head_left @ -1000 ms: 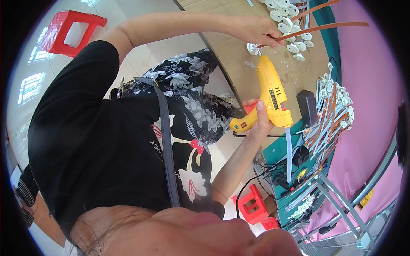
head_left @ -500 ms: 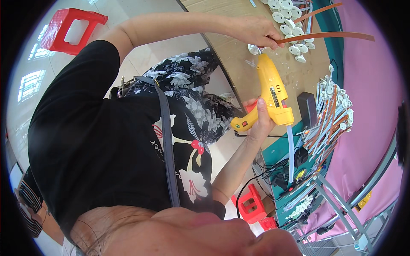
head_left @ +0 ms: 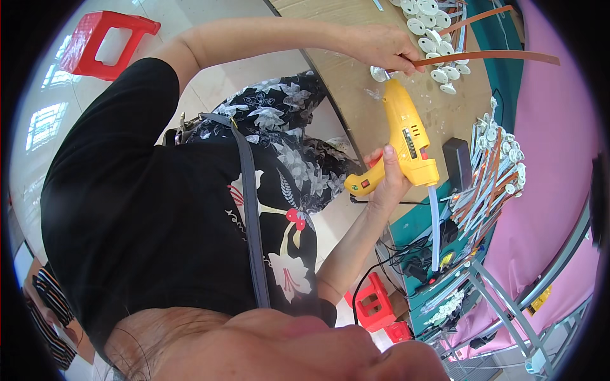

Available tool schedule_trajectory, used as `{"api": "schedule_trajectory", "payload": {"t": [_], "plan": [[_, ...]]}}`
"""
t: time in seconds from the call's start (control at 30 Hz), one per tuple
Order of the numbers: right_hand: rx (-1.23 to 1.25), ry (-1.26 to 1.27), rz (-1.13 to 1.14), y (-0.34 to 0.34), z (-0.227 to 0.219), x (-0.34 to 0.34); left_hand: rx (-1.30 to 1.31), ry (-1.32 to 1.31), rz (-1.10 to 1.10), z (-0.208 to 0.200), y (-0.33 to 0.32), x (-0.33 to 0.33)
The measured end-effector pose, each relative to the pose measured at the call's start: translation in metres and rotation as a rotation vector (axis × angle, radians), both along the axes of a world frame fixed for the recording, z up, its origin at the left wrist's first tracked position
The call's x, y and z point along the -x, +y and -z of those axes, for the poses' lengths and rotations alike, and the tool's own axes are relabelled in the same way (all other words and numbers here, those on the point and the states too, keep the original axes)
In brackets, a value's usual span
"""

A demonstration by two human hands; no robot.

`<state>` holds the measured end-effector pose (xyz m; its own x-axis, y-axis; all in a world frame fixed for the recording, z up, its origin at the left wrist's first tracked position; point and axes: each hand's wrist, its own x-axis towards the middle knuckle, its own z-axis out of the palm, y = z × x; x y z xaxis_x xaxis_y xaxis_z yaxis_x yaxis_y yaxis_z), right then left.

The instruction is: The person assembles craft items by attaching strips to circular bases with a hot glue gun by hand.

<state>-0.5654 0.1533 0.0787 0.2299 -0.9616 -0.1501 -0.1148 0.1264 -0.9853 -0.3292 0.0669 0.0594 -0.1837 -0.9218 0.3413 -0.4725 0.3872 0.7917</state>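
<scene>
My left hand (head_left: 394, 52) is closed on a long, flat brown strip (head_left: 489, 56) that sticks out to the right. Just below those fingers is a small, round white disc (head_left: 379, 73), close to the nozzle of a glue gun; whether it is joined to the strip I cannot tell. My right hand (head_left: 389, 178) grips the yellow glue gun (head_left: 406, 130) by its handle, thumb along the side and nozzle toward my left hand. A translucent glue stick (head_left: 434, 228) juts from the gun's back end.
White discs on strips (head_left: 438, 44) lie piled beyond my left hand. A bundle of similar strips (head_left: 492, 171) spreads by a black box (head_left: 456, 162). Cables (head_left: 403, 254) trail over the green table cover. Red stools (head_left: 105, 47) stand on the floor; metal tubing (head_left: 508, 305) is at lower right.
</scene>
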Motion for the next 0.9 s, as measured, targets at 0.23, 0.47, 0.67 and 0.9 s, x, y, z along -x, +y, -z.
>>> {"api": "schedule_trajectory", "payload": {"t": [0.23, 0.47, 0.67, 0.9], "plan": [[-0.012, -0.003, 0.009, 0.0001, 0.0005, 0.0005, -0.015, 0.0, 0.006, -0.0033, 0.0019, -0.0001], [-0.015, -0.024, 0.026, 0.0008, 0.0002, 0.0002, -0.046, -0.008, 0.022, -0.0031, 0.0009, -0.0016], [-0.018, -0.025, 0.062, 0.0027, -0.0042, -0.0047, -0.031, 0.037, 0.019, 0.0009, 0.001, -0.0022], [-0.017, 0.005, 0.068, 0.0004, -0.0076, -0.0035, -0.055, 0.126, 0.082, 0.003, 0.0, -0.0039]]}}
